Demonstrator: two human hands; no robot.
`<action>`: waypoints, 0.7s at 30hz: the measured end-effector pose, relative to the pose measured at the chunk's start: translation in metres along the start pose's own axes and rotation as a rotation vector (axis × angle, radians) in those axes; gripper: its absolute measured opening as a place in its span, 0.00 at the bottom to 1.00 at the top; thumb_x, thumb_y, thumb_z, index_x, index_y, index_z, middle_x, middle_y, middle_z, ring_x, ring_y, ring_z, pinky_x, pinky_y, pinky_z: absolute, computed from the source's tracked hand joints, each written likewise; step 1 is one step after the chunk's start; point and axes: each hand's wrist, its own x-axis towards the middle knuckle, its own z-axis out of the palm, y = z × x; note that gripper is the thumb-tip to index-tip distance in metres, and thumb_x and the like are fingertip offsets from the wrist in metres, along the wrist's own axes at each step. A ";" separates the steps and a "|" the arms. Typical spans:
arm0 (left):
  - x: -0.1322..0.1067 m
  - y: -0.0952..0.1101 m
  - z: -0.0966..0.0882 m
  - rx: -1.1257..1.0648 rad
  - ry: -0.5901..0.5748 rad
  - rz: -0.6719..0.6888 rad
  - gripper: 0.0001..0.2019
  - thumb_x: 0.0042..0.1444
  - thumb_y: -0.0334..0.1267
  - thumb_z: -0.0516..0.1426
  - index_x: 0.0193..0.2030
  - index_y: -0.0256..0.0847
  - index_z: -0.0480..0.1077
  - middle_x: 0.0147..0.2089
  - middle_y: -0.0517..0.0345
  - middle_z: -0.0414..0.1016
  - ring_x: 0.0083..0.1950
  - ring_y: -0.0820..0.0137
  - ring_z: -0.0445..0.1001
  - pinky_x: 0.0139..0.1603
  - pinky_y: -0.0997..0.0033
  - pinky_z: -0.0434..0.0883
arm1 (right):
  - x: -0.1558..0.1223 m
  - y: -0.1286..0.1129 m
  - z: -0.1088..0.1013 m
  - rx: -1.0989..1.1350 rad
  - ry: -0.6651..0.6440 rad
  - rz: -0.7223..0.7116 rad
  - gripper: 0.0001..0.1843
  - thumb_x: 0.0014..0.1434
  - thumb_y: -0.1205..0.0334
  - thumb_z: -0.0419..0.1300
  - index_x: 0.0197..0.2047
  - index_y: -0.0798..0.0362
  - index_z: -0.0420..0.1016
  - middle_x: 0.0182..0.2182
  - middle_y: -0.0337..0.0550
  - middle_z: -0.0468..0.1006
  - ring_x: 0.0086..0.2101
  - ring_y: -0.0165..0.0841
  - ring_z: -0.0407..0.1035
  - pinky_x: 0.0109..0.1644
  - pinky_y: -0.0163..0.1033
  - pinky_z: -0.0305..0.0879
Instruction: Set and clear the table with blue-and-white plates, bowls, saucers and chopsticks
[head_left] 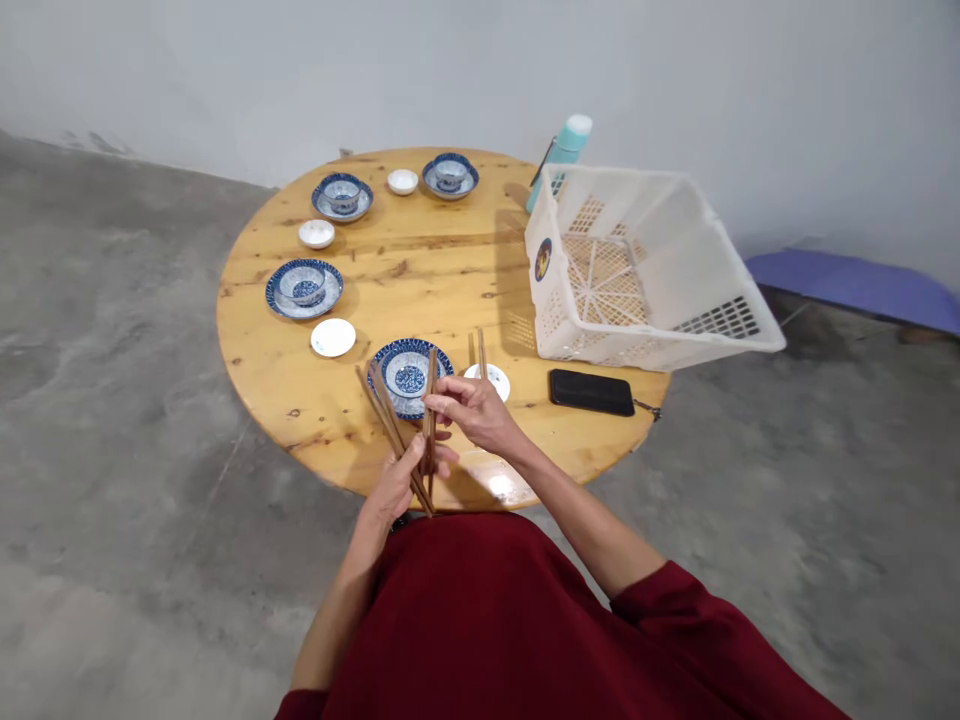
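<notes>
My left hand point(401, 482) is closed round a bundle of brown wooden chopsticks point(384, 412) that fan upward over the near table edge. My right hand point(469, 408) pinches one or two of those chopsticks point(430, 400) just above the left hand. Right behind the hands sits a blue-patterned plate with a bowl point(409, 374) on it. A pair of chopsticks point(481, 350) lies on the table beside a small white dish point(491, 380), just past my right hand.
The round wooden table point(420, 260) carries three more blue plate-and-bowl sets point(304, 287) point(342, 196) point(450, 175) and small white dishes point(333, 337). A white plastic basket point(637, 270), a teal bottle point(561, 155) and a black phone point(591, 391) sit on the right. Concrete floor surrounds the table.
</notes>
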 end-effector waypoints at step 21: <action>-0.039 -0.005 -0.061 0.038 0.505 0.313 0.22 0.61 0.54 0.59 0.46 0.35 0.77 0.45 0.44 0.83 0.49 0.59 0.82 0.60 0.54 0.73 | -0.043 0.035 0.026 -0.562 0.326 -0.386 0.09 0.67 0.64 0.56 0.34 0.51 0.75 0.32 0.46 0.79 0.34 0.34 0.75 0.39 0.38 0.72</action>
